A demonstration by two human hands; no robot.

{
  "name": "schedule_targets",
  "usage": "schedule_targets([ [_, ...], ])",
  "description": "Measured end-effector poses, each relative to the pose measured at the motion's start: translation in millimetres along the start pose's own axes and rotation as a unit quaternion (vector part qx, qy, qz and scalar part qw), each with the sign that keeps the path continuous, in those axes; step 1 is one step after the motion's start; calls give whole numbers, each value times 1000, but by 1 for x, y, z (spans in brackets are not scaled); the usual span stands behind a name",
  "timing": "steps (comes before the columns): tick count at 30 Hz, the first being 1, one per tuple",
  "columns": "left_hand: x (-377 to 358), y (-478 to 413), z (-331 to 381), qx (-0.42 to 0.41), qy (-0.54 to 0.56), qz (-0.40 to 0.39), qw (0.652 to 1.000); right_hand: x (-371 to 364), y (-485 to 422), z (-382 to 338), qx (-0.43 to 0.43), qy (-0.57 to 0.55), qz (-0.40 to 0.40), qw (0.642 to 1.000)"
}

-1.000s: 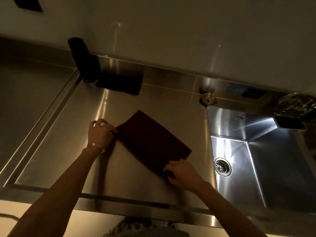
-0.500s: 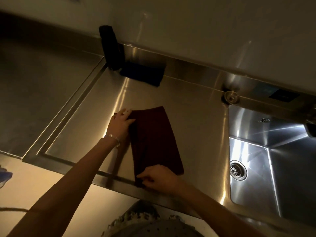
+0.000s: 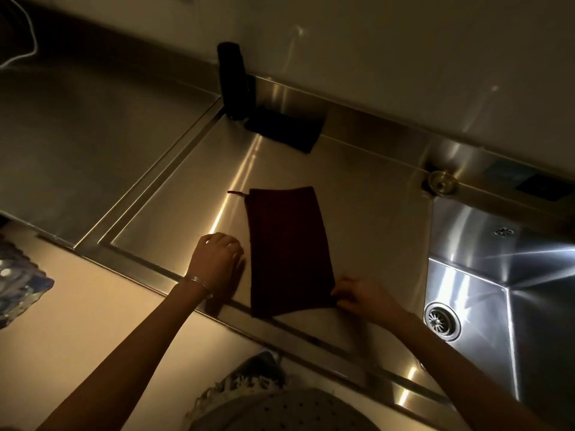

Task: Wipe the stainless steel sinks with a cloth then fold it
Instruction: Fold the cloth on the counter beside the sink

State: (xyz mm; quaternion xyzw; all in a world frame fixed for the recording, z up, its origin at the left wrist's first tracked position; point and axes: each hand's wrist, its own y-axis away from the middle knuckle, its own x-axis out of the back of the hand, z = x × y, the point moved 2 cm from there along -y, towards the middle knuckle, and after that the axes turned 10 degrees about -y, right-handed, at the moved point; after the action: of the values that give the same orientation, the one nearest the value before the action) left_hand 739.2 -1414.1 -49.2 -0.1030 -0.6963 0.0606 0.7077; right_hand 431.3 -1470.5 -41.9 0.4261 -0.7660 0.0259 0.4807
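A clear plastic package [image 3: 18, 284] sits at the counter's left edge, and a white cable [image 3: 26, 42] trails at its far left corner. On the steel drainboard [image 3: 174, 219], the person's left hand [image 3: 217, 259], a thin bangle [image 3: 199, 282] at the wrist, is near the front edge, just beside the left side of the dark red cloth [image 3: 286, 250]. Its fingers are loosely curled and grip nothing. A black bottle [image 3: 233, 79] stands upright at the drainboard's back left corner, next to a flat black pad [image 3: 283, 129] along the back edge. The cloth, folded into 1 long rectangle, lies flat in the middle of the surface, its near end reaching the front edge and a small loop [image 3: 238, 192] sticking out at its far left corner. The right hand [image 3: 364, 298] pinches the cloth's near right corner between thumb and fingers. A round metal fitting [image 3: 441, 181] sits at the back right corner. Beyond the right edge, 1 sink [image 3: 476, 293] shows its drain strainer [image 3: 441, 320].
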Motion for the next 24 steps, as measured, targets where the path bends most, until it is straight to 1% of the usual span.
schedule_targets([
  [1, 3, 4, 6, -2, 13, 16, 1000, -3, 0, 1, 5, 9, 3, 1000],
  [3, 0, 8, 15, -35, 31, 25, 999, -7, -2, 1, 24, 35, -2, 999],
  [4, -6, 7, 18, -53, 42, 1, 998, -7, -3, 0, 32, 50, -3, 998],
  [5, -13, 7, 19, -63, 44, -46, 996, -7, -4, -1, 36, 67, -3, 997],
  [7, -20, 4, 17, -38, 19, -155, 987, -6, -6, -3, 55, 92, 5, 994],
  [8, -19, 4, 16, -18, 4, -184, 983, -6, -7, -2, 57, 99, 5, 993],
  [9, -17, 5, 19, -6, -3, -186, 983, -6, -7, -2, 55, 109, 3, 993],
  [10, -13, 7, 23, -9, -2, -159, 987, -7, -8, 0, 58, 115, 0, 992],
  [12, -1, 14, 36, -43, 25, -81, 995, -8, -7, 2, 64, 110, -5, 992],
  [13, 1, 20, 41, -66, 39, -65, 995, -7, -7, 1, 65, 112, -3, 992],
  [14, 2, 26, 47, -85, 54, -93, 991, -7, -7, 0, 67, 117, 3, 991],
  [16, -2, 38, 58, -81, 68, -182, 978, -6, -9, -1, 68, 119, 14, 990],
  [17, -5, 43, 62, -76, 60, -208, 973, -6, -10, -3, 61, 112, 15, 992],
  [18, -7, 46, 64, -72, 52, -213, 973, -4, -12, -5, 52, 102, 15, 993],
  [20, -8, 49, 68, -61, 57, -198, 977, 0, -15, -7, 24, 61, 7, 998],
  [22, -7, 49, 68, -54, 41, -178, 982, 6, -18, -6, -16, -19, 8, 1000],
  [24, -5, 48, 67, -49, 19, -187, 981, 15, -22, -6, -36, -94, 36, 994],
])
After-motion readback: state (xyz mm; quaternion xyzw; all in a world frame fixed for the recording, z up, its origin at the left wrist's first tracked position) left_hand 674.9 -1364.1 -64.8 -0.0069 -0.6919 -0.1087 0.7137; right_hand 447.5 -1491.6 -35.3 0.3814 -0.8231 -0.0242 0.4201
